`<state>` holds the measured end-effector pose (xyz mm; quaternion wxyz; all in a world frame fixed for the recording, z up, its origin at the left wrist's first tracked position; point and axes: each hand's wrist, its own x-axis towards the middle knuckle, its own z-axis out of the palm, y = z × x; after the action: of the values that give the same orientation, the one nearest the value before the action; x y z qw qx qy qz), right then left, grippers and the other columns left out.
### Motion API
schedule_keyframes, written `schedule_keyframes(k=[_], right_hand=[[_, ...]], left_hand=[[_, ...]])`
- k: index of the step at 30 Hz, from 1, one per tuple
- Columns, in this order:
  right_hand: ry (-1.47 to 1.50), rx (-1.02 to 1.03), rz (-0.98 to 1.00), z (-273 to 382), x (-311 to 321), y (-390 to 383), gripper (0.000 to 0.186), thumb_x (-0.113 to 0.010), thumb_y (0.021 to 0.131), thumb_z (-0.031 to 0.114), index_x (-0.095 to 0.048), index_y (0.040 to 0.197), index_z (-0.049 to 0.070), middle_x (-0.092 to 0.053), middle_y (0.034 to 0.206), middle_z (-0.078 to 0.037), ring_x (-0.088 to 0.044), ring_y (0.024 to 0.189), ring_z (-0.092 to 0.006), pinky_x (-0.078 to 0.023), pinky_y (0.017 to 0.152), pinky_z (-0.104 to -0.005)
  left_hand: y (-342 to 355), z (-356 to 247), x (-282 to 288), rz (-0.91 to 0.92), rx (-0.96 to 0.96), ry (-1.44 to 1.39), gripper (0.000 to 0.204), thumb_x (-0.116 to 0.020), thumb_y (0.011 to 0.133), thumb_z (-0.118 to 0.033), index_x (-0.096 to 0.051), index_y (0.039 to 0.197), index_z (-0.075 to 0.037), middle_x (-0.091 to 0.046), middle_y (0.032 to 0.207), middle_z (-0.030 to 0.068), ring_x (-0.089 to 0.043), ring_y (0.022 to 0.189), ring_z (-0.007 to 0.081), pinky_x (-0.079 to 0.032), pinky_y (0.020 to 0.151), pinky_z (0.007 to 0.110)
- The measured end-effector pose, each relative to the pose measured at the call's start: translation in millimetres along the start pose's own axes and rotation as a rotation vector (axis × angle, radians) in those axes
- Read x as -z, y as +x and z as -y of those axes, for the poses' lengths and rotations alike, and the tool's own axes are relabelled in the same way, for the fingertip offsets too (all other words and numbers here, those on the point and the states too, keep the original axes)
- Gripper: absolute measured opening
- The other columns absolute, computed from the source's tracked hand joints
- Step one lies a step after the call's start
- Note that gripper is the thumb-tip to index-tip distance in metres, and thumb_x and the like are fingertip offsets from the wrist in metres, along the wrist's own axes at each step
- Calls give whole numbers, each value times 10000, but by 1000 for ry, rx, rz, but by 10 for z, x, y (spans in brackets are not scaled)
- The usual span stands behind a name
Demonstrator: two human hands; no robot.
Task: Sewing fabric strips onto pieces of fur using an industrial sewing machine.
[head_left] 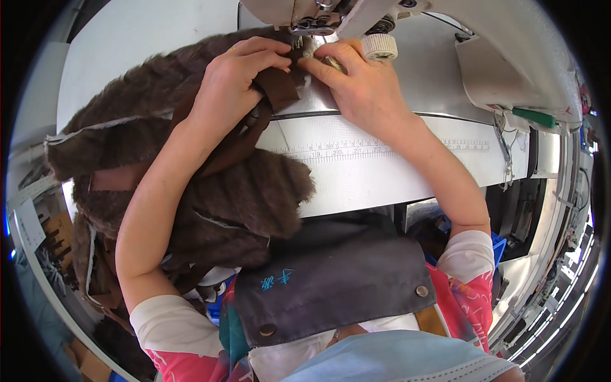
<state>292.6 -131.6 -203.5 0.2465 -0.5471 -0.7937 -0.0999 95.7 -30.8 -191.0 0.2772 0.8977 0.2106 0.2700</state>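
A brown fur garment piece (149, 76) spreads over the left of the table and hangs off its front edge. My left hand (245, 73) is closed on the fur's edge close to the sewing machine's presser foot (298, 42). A smooth brown strip (278, 89) comes out under its fingers. On the other side of the foot, my right hand (366, 79) has its thumb and forefinger close together, fingertips near the fur's edge. A slim brass-coloured metal tool (333, 63) shows between its fingers; its exact kind is unclear. The fingers partly hide the stitching spot.
The sewing machine's head (318, 13) hangs above my fingers, with a white ridged knob (380, 47) beside my right hand. A printed ruler strip (356, 151) runs along the white table front (363, 184). A green part (533, 117) sits on the machine at right.
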Motion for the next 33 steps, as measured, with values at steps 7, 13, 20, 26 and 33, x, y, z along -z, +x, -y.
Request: schedule_keyframes(k=[7,13,20,26,33], right_hand=[[158,-86,-39,-71,70,-69,230,-647,768,82,-682,987,145,-612,960,-39,-539,943,-255,-410,831,-376],[305,-35,-1,154,273,-189,223,-643,781,44,-672,994,103,-626,991,-37,-543,957,-259,-409,841,-364],[955,-333,67,683,131,62,333,-617,810,12,-596,1140,55,-631,976,-100,-578,902,-290,-466,796,-398],[781,-327,78,584,-286,688,362,-597,834,196,-585,1129,-14,-658,918,-210,-621,884,-374,-489,789,-416],[671,-220,-61,686,-17,563,340,-584,849,151,-580,1143,-19,-649,1024,-167,-584,1002,-342,-469,838,-405]], left_hand=[[-26,-247,380,-154,384,-393,359,-531,718,107,-684,1020,-13,-664,1070,96,-632,971,221,-498,840,314],[-475,-310,1207,-216,540,-1071,413,-529,963,-219,-473,1276,44,-288,663,-78,-276,533,12,-260,539,161],[-623,-877,1330,41,744,-317,141,-700,782,-104,-693,867,9,-636,730,3,-577,696,61,-441,620,222],[-711,-524,813,580,107,225,376,-749,694,-140,-627,1035,-38,-640,898,139,-605,800,332,-488,684,380],[-564,-82,566,118,290,171,456,-638,707,-26,-609,1157,-90,-659,942,140,-610,871,345,-491,748,394]])
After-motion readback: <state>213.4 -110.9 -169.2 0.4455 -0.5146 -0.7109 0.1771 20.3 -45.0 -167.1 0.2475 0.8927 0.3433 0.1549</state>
